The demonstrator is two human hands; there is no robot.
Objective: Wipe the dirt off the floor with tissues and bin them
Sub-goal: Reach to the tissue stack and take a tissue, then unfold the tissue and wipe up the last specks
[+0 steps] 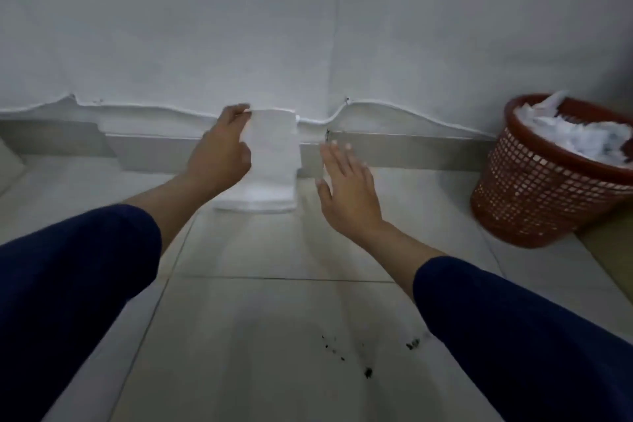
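Now my left grip (219, 151) pinches tissue (272, 147) top edge; right grip (346, 188) spread beside. Flimsy, tears easily; I'd hold corner lightly.

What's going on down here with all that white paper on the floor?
A person is getting ready to clean a tiled floor. Their left hand pinches the top edge of a white tissue, holding it up above a pile of tissues by the wall. The right hand is open beside the pile and holds nothing. Dark specks of dirt lie on the tiles nearer the person, not yet wiped. A red mesh bin at the right holds crumpled tissues.
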